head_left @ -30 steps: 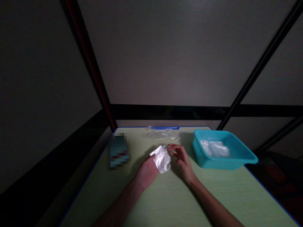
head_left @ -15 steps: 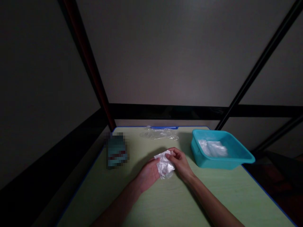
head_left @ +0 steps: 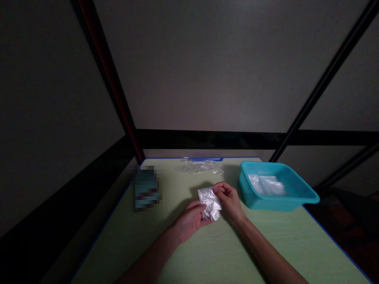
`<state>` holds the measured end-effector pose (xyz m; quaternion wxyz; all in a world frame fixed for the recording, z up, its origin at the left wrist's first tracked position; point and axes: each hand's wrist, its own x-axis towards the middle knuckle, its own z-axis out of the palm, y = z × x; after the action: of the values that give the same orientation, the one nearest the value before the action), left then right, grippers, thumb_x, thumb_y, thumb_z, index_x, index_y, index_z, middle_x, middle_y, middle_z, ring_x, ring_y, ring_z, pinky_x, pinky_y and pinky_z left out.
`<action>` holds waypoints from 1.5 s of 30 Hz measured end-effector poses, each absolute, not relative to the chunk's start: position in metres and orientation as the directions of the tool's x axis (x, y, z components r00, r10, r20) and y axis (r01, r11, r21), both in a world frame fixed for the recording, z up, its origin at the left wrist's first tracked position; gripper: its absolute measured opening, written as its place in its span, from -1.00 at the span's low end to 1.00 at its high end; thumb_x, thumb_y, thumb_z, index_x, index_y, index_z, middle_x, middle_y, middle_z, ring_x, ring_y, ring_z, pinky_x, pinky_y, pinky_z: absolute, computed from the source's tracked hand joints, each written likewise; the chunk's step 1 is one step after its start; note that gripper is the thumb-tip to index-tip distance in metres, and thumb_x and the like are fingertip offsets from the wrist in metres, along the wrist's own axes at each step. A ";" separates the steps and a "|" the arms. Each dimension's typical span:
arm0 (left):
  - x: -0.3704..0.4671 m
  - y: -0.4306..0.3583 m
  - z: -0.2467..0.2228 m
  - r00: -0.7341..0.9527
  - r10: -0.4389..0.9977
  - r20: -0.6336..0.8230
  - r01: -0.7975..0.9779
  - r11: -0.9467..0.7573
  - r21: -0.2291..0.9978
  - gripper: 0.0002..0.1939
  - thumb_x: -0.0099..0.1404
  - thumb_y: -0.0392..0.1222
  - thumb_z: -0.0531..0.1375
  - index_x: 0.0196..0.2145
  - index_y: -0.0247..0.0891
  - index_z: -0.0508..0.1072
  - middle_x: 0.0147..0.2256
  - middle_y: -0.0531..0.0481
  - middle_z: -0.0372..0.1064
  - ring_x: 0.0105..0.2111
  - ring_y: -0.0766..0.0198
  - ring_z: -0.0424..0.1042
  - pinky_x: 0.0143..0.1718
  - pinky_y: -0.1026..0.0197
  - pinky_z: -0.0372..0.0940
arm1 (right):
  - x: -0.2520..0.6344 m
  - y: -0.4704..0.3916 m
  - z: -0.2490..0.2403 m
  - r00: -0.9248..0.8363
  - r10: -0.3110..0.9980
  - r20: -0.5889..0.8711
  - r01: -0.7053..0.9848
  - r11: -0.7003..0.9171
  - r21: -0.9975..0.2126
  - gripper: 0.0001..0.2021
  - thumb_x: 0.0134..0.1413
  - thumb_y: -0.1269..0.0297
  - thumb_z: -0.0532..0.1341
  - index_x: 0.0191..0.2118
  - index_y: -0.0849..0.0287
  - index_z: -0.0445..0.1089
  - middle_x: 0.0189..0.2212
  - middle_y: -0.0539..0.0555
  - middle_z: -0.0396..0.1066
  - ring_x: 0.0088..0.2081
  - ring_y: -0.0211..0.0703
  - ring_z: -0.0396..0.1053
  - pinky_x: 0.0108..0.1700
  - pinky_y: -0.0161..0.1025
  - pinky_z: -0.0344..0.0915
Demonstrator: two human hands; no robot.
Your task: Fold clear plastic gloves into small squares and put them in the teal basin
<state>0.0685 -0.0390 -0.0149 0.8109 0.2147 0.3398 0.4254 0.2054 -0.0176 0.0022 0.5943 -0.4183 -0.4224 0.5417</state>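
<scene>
Two bare hands hold a small folded piece of clear, shiny plastic above a pale green surface with a blue edge. The left hand comes in from the lower left, its thumb on the front of the plastic and its fingers behind and under it, so its grip is closed lightly around the lower left side. The right hand pinches the upper right corner between thumb and fingertips. The plastic is roughly square (its lower end looks crumpled and more see-through) and sits near the middle of the surface, between the two hands.

To the right of the right hand, and apart from it, stands a turquoise plastic basin with a wide rim. Inside lie more pieces of flat, clear plastic, toward the basin's left side. Beyond the hands, near the far edge, a loose, wrinkled strip of transparent plastic lies flat, just in front of a blue bar. On the left side of the surface is a dark teal object with a reddish band, blurred into blocks, so what it is cannot be told. Behind everything rise grey panels with black strips.
</scene>
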 end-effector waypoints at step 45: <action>0.096 -0.044 0.040 0.578 0.772 -0.262 -0.321 0.511 0.797 -0.73 0.07 -0.17 0.21 -0.25 -0.31 0.44 -0.17 -0.21 0.41 -0.13 0.04 0.36 -0.10 0.08 0.15 | 0.387 -0.001 0.102 0.083 0.992 0.099 0.179 0.083 -0.980 -0.75 -0.47 0.37 0.36 -0.49 0.21 0.38 -0.56 -0.02 0.36 -0.55 -0.26 0.30 -0.56 -0.36 0.18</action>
<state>0.0964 -0.0441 0.0401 0.8114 0.3617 0.3119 0.3369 0.3871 -0.0014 0.1016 0.4989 -0.5409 -0.5409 0.4073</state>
